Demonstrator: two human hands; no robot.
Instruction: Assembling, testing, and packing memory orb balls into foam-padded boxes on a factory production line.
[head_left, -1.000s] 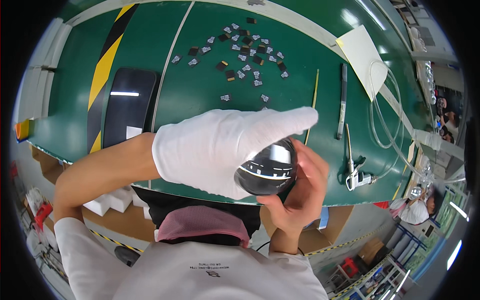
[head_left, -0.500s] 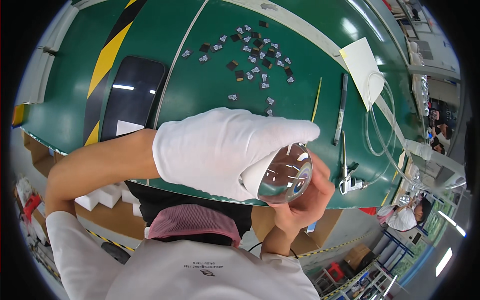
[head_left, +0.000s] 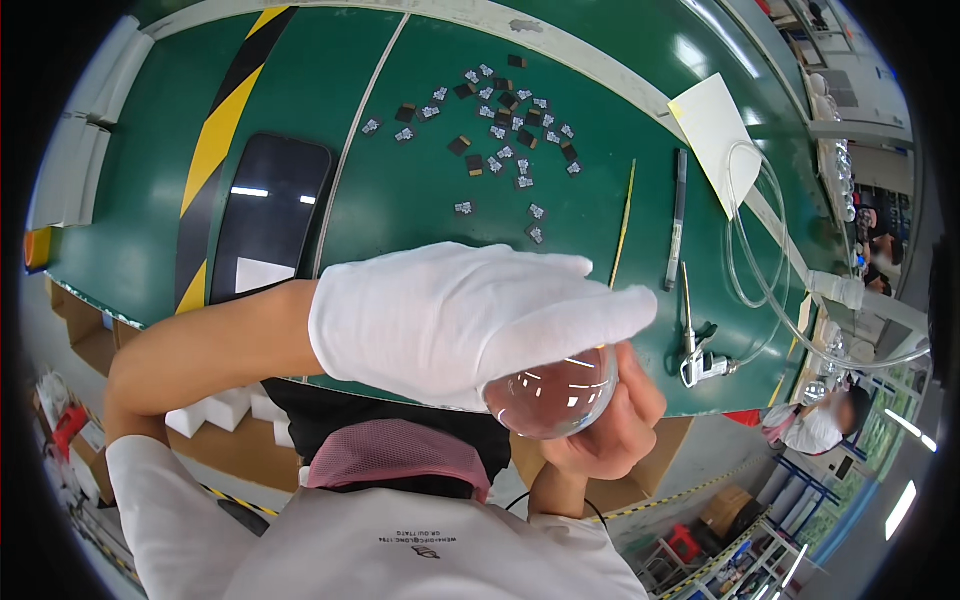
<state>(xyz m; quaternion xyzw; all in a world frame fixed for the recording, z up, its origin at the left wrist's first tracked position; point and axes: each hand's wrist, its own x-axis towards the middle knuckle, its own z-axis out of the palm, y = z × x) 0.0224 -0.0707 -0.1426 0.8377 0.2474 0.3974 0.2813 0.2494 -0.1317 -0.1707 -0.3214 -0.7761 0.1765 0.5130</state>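
A clear, dome-shaped glass lens (head_left: 548,397) is between my hands near the table's front edge, with light reflections on its curved surface. My left hand (head_left: 455,318), in a white glove, covers its upper left side. The gloved fingers reach right over the lens's far edge; their undersides and the thumb are hidden. My bare right hand (head_left: 618,425) holds the lens from the right, its fingers curled against the rim. Beyond the glove, several small black memory cards (head_left: 525,183) lie scattered on the green tabletop, some with gold contacts up, others with white markings up.
To the left lies a dark glossy rectangular device (head_left: 270,205) beside yellow-black tape (head_left: 205,150). On the right are a thin yellow stick (head_left: 623,225), a grey bar-like tool (head_left: 677,215), an air blow gun (head_left: 700,365), clear tubing (head_left: 733,245) and a white sheet (head_left: 715,130). Another person (head_left: 815,425) sits far right.
Both hands and the lens have shifted slightly down. The gloved fingers now lie further over the lens's far edge, and a second fingertip shows. The lens has turned, its coloured ring reflection gone.
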